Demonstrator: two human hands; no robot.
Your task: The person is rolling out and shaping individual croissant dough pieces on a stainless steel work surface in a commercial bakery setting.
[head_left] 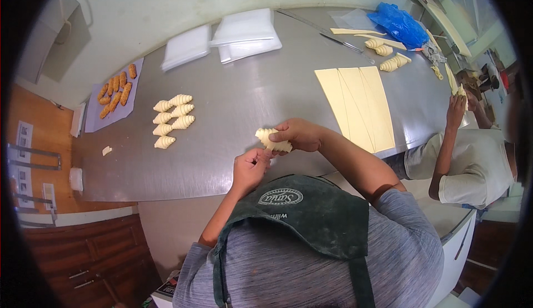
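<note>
A rolled raw croissant [265,136] with ridged spiral layers is held above the table's near edge, in front of my body. My right hand [300,134] wraps round it from the right, with the thumb lying across the roll. Just below, my left hand [252,166] is closed in a pinch at the croissant's lower edge; its fingertips partly hide what they grip there. To the left, several shaped raw croissants [182,122] lie in two columns. On the right rests a flat sheet of pale dough [355,108], marked with long triangular cuts.
The steel table [239,97] carries a purple sheet with browned pastries [115,94] at far left and clear plastic sheets [247,28] behind. A knife [340,43], more raw croissants [395,62] and a blue plastic bag [397,24] lie at back right. A co-worker [472,161] handles dough at right.
</note>
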